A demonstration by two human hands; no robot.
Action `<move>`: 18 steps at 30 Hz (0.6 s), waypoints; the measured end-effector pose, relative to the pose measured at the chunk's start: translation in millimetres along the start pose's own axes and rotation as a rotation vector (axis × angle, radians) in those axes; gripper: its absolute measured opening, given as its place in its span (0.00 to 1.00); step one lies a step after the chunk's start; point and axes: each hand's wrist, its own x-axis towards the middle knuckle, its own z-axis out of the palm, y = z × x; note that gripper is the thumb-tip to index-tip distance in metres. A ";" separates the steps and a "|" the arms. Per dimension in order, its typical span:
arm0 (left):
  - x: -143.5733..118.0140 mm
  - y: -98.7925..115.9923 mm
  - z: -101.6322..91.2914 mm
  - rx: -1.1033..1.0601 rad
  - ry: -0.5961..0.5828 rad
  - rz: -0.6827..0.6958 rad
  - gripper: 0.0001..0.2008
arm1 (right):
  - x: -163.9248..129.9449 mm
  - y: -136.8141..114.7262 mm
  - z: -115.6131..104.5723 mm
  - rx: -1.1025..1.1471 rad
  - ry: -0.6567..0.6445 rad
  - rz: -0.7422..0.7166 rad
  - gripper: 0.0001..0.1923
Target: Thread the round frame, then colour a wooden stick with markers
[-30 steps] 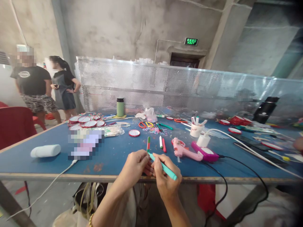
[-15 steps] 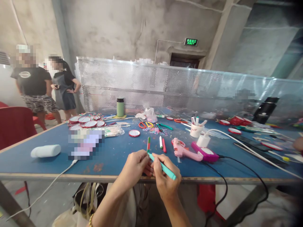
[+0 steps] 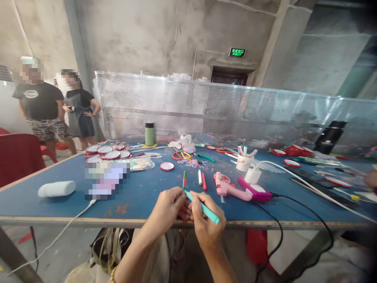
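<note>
Between the fingers of my left hand (image 3: 169,204) is a thin flat stick (image 3: 185,181), banded green and red, its upper end pointing away from me. My right hand (image 3: 208,218) grips a turquoise marker (image 3: 209,213) like a pen. The marker's front end meets the stick close to my left fingertips; whether the tip touches is too small to tell. Beyond my hands lie a white marker with a green end (image 3: 200,178) and a red marker (image 3: 204,181). To their right rests a pink glue gun (image 3: 231,188).
A magenta box (image 3: 255,190) with a white plug and cables sits right of the glue gun. Behind stand a paper cup of pens (image 3: 244,161), pliers (image 3: 206,158) and a green bottle (image 3: 149,134). Left are a phone (image 3: 108,179), a white cylinder (image 3: 57,189) and stacked red-rimmed discs (image 3: 110,152).
Almost nothing differs. Both hands, the stick and the marker keep nearly the same place and pose.
</note>
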 end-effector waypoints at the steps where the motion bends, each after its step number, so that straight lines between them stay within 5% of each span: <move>1: 0.0 0.3 0.2 -0.005 0.002 -0.001 0.14 | -0.5 0.3 -0.1 0.003 -0.002 0.006 0.09; 18: -0.6 0.4 1.0 -0.032 -0.007 -0.022 0.18 | -6.1 5.6 -1.3 -0.002 0.014 0.082 0.09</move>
